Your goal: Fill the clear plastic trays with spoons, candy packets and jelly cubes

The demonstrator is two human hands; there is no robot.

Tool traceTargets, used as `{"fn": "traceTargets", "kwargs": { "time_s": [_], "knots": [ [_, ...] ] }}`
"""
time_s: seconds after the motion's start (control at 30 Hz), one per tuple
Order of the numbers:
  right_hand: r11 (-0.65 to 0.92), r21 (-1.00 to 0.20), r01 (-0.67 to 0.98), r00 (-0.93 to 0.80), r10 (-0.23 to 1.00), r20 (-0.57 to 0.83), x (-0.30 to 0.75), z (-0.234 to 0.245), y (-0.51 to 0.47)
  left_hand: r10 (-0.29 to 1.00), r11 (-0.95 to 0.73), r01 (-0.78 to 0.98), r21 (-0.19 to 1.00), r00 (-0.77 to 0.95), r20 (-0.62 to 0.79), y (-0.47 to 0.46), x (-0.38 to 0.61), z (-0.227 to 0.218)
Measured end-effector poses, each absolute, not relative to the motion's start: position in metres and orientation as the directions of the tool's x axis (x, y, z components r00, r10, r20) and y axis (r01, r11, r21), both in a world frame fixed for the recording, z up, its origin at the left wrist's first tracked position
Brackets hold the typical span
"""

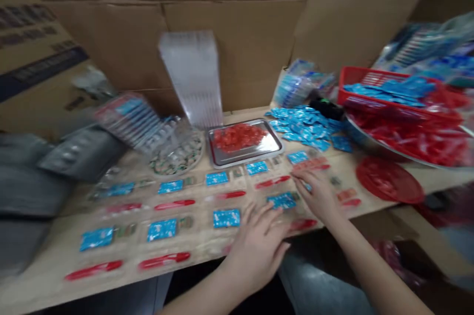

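Note:
Clear plastic blister trays (202, 209) lie in two rows along the table, several of them holding a blue packet (162, 229) and a long red plastic piece (165, 260). My left hand (255, 243) rests with fingers spread over the trays in the front row, right of a blue packet (226, 218). Farther right, my right hand (314, 194) reaches down to the trays near another blue packet (282, 200). Its fingertips are bent close together, and whatever lies between them is too blurred to name.
Behind the trays stand a metal tray (274, 144) of small red pieces, a heap of blue packets (309, 125) and a tall stack of clear plastic (194, 73). At right are a red basket (344, 80), a bowl of red pieces (411, 132) and a red lid (413, 189). Cardboard walls (237, 48) enclose the back.

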State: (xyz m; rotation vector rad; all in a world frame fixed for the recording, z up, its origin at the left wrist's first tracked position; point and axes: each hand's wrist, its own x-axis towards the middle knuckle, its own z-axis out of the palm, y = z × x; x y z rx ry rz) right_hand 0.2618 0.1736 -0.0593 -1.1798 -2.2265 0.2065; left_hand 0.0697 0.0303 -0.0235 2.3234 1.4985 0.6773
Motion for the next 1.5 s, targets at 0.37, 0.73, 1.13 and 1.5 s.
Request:
{"fn": "traceTargets", "kwargs": {
  "time_s": [0.37, 0.73, 1.13, 1.5],
  "knots": [
    [0.842, 0.085, 0.532, -0.818, 0.486, 0.307, -0.033, -0.04, 0.236, 0.983, -0.03, 0.791, 0.611, -0.086, 0.16, -0.025, -0.034, -0.062],
    [0.849, 0.159, 0.503, -0.818, 0.408, 0.405, 0.076, -0.034, 0.125, 0.791, -0.012, 0.899, 0.439, -0.26, 0.554, -0.003, -0.058, -0.041],
    [0.733, -0.234, 0.638, -0.717, 0.677, 0.167, 0.068, -0.027, 0.214, 0.923, -0.238, 0.957, 0.168, 0.169, 0.346, -0.021, -0.048, -0.077],
    [0.66, 0.007, 0.751, -0.659, 0.751, -0.045, 0.025, -0.064, 0.254, 0.896, -0.399, 0.888, 0.229, 0.324, 0.304, -0.026, -0.051, -0.067]
  ]
}}
